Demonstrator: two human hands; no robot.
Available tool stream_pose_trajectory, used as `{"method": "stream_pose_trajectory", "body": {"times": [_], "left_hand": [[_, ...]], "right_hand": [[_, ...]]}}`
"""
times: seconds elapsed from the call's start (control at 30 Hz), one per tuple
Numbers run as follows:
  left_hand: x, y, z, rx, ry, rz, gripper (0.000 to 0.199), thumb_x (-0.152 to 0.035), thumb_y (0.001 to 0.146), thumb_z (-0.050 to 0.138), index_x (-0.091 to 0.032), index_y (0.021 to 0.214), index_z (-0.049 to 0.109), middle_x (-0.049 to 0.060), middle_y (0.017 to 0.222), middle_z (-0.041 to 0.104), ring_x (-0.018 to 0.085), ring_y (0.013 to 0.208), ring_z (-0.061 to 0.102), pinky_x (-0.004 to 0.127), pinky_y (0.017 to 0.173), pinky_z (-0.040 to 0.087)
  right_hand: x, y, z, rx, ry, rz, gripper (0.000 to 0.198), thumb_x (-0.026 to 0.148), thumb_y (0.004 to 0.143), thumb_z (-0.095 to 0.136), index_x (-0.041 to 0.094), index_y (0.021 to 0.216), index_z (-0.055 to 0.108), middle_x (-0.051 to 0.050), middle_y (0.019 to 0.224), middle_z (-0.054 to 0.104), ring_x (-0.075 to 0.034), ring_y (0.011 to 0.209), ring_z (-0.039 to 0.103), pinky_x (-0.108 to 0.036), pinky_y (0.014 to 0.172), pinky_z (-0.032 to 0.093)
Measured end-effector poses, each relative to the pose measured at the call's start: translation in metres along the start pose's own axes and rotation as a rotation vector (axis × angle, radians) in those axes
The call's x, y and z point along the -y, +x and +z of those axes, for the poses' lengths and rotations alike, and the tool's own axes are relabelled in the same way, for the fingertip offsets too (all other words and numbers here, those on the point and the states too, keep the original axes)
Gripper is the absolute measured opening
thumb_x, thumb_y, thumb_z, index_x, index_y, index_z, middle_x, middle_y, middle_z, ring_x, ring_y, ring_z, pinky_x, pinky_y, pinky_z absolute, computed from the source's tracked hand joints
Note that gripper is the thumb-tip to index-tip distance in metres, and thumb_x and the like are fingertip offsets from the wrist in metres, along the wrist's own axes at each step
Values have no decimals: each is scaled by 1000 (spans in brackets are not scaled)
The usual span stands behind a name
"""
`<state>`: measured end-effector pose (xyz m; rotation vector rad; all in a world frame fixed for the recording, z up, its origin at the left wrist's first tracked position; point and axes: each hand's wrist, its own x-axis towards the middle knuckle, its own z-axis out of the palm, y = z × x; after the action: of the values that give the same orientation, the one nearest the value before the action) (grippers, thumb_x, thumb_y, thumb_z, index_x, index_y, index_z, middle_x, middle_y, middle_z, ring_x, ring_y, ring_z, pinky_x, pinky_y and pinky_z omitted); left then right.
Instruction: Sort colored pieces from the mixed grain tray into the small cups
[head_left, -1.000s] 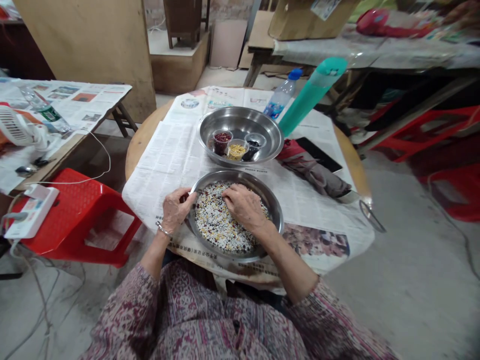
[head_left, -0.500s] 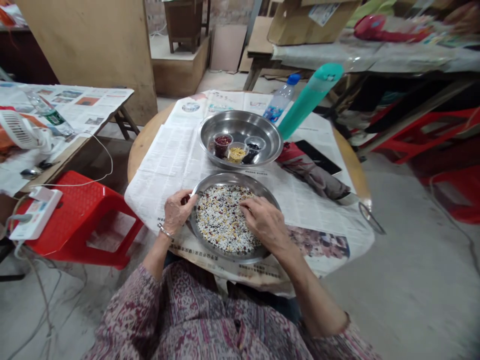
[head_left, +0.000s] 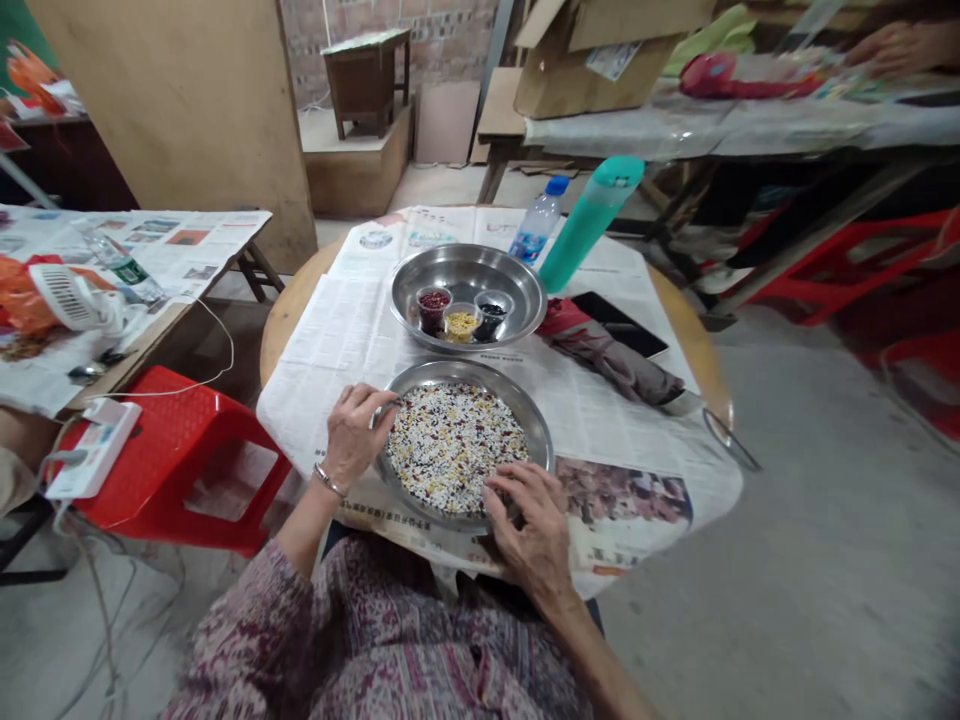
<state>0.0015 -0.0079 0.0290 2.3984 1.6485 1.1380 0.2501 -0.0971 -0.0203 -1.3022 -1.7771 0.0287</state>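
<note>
A shallow steel basin (head_left: 541, 430) sits on the newspaper-covered round table in front of me. Spread across it is a mix of white grains with yellow, dark red and black beans or grains (head_left: 454, 445). My left hand (head_left: 358, 432), a bracelet at its wrist, pinches the basin's left rim between thumb and fingers. At the lower right edge, my right hand (head_left: 531, 520) rests with bent fingers apart, fingertips at the grains and nothing visible in them. Just behind stands a second steel basin (head_left: 469, 262) with small clear cups of red beans (head_left: 433, 308), yellow beans (head_left: 460, 322) and black beans (head_left: 492, 312).
A water bottle (head_left: 536, 222), a teal bottle (head_left: 592, 225), a folded umbrella (head_left: 615, 362) and a dark tablet (head_left: 622, 325) lie or stand on the table's right side. A red stool (head_left: 176, 450) with a power strip (head_left: 96, 450) is at left. Another person's hand (head_left: 907, 50) shows upper right.
My right hand has drawn back from the middle of the grains to the basin's near right edge, and its fingers have spread. My left hand stays at the left rim. The view has shifted slightly.
</note>
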Motion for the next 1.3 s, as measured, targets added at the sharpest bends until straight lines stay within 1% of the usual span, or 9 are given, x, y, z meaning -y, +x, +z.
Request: {"method": "stream_pose_trajectory", "body": {"times": [0.13,0.3,0.4,0.63,0.8,0.9,1.0,1.17,1.3], "left_hand": [[-22,28,18,194,38,88,16,-20,94,56,-21,99,70,4,93,67,17,90,61,30,85,51],[-35,57,44,479,241,60,23,-15,94,49,-18,91,72,8,95,68,20,96,62,31,91,49],[-35,64,48,580,283,38,23,-14,92,50,-16,91,73,10,97,69,21,98,62,33,95,46],[-40,67,48,604,271,-23,25,-14,93,47,-16,94,72,10,97,70,22,96,63,32,85,47],[-48,56,44,546,209,-38,22,-19,95,48,-17,90,69,9,93,70,20,93,63,30,87,46],[-54,50,40,546,142,-33,15,-21,94,53,-19,89,67,6,93,70,19,93,63,29,87,46],[-62,52,39,561,107,-21,16,-20,94,51,-20,91,67,4,95,70,18,91,64,28,83,47],[-73,68,54,508,138,-10,21,-16,93,50,-22,100,68,5,102,69,18,97,63,27,83,47],[-72,74,76,493,230,-17,23,-23,95,48,-20,94,71,7,101,69,20,96,64,29,78,46]], "right_hand": [[3,-5,5,-10,85,22,18,14,88,56,21,102,65,-8,107,67,-24,111,57,-47,97,49],[1,-7,5,-5,90,25,24,13,88,53,23,107,65,-8,110,65,-25,112,56,-50,98,49],[1,-7,5,11,86,30,26,14,88,53,23,109,64,-8,111,65,-26,114,55,-52,98,48],[4,-6,4,21,98,36,27,13,88,52,24,111,62,-8,111,64,-27,114,54,-52,98,48],[4,-6,4,32,94,35,26,12,89,52,23,110,61,-9,111,63,-27,114,54,-50,98,48],[3,-6,4,43,95,32,26,12,89,52,22,111,60,-9,112,63,-27,115,53,-51,98,48],[3,-7,4,42,95,32,25,12,89,52,22,111,60,-9,112,64,-27,115,53,-50,98,48],[4,-6,4,35,106,54,26,13,88,52,23,110,63,-9,111,65,-27,113,54,-50,98,48],[5,-5,5,20,116,70,26,13,87,52,23,108,64,-8,109,66,-27,112,55,-50,98,49]]}}
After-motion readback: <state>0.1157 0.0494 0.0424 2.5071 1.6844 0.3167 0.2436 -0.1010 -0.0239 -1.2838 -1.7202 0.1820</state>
